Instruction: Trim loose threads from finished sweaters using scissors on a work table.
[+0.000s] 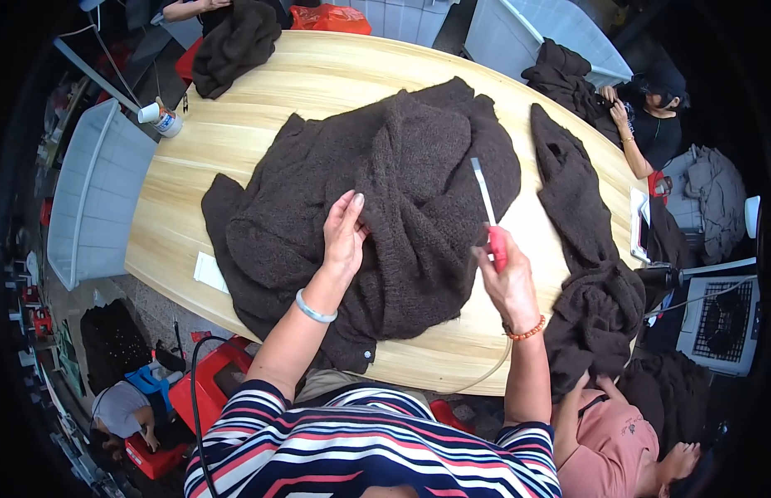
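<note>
Gripping a red-handled tool point(490, 222), the right hand point(510, 282) is closing its fingers around the handle while the thin pale blade is pointing up and away over the cloth; an orange bead bracelet point(527, 331) is circling that wrist. Left hand point(344, 236) is resting on the dark brown fuzzy garment point(377, 207), its fingers and thumb pinching together on a fold of the fabric, and a pale bangle point(312, 310) is sitting on the wrist. Both forearms are coming out of striped sleeves point(361, 452) at the lower edge. This garment is lying spread and bunched across the middle of the light wooden table point(261, 108), its lower hem hanging slightly over the near rim, with a small white button showing there. A white slip of paper point(209, 272) is peeking out just beside its left side. To the right, a second dark brown garment point(580, 249) is trailing over the table edge beside a person in a pink top point(605, 448). Farther off, a third dark bundle point(234, 43) is sitting at the far left end of the table near a small white bottle point(161, 119), and another person in black point(655, 124) is handling more dark fabric at the far right. A pale grey bin point(95, 199) is standing off the table's left side.
</note>
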### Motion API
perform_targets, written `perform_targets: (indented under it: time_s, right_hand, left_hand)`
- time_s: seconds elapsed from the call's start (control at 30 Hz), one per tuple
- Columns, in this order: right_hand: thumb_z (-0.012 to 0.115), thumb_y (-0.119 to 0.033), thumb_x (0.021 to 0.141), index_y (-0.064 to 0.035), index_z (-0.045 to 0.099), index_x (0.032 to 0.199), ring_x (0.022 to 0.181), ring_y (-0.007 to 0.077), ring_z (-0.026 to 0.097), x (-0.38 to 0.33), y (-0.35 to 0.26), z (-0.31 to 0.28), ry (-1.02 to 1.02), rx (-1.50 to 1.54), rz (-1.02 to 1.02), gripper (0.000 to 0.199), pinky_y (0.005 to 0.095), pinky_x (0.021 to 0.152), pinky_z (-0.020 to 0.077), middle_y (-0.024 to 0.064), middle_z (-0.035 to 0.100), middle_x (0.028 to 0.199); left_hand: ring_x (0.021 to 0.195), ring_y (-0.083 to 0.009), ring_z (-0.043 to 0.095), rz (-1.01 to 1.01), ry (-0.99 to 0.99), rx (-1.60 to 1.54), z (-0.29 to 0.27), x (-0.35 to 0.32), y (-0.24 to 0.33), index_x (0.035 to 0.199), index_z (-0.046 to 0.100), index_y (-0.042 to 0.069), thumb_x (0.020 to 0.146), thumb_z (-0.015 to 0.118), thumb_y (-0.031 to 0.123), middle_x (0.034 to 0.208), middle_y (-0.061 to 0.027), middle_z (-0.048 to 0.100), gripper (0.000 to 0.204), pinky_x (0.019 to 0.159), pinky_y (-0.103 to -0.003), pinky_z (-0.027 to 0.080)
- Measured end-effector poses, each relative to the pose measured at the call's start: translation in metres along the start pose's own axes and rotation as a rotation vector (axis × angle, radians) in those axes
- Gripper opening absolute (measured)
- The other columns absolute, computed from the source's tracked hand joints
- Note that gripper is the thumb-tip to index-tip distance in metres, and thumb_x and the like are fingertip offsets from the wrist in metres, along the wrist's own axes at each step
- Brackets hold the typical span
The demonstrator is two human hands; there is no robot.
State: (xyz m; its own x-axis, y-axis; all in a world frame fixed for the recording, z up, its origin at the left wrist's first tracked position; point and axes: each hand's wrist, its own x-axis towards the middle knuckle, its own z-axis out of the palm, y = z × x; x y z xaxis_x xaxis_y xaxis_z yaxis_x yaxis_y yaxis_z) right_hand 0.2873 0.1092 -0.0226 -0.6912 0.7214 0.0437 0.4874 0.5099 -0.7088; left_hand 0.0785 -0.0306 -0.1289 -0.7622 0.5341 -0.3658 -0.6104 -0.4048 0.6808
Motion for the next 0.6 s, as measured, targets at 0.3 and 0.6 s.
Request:
perform_targets:
  time_s: [0.3, 0.6]
  right_hand:
    - [0.064, -0.023, 0.088, -0.0066, 0.058, 0.122, 0.071, 0.0407, 0.066, -0.055, -0.029, 0.002, -0.551, -0.204, 0.003, 0.038, 0.0462, 0.068, 0.0534, 0.0239, 0.064, 0.07]
    - [0.063, -0.022, 0.089, -0.0062, 0.059, 0.115, 0.072, 0.0418, 0.066, -0.022, -0.027, 0.013, -0.478, -0.208, -0.047, 0.031, 0.049, 0.067, 0.0521, 0.0235, 0.065, 0.073]
  left_hand:
    - [0.078, -0.0035, 0.058, -0.05, -0.223, 0.278, -0.025, -0.03, -0.041, 0.108, 0.062, 0.002, 0.09, 0.067, 0.008, 0.093, 0.0006, 0.066, 0.019, 0.064, -0.019, 0.046]
    - [0.078, -0.0004, 0.052, -0.06, -0.393, 0.626, -0.036, -0.04, -0.061, 0.101, 0.062, 0.002, 0.09, 0.063, 0.0, 0.091, 0.0049, 0.061, 0.011, 0.068, -0.018, 0.043]
